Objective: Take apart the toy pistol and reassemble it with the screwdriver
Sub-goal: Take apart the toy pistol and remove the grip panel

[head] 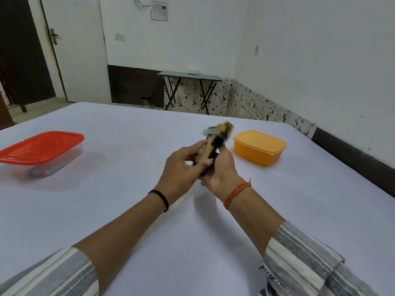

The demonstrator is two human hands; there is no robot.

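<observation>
Both hands grip toy pistol (214, 144) above table (128, 199) centre: left hand (183, 165) pinches tan side, right hand (221, 169) wraps lower end. Long axis tilts up and away to the right; far end blurred. Orange box (259, 147) just beyond, to the right.

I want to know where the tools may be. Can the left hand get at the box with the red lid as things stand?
Probably yes, but not at once. The left hand holds the toy pistol together with the right hand. The red-lidded box stands on its side of the table, with nothing between them.
</observation>
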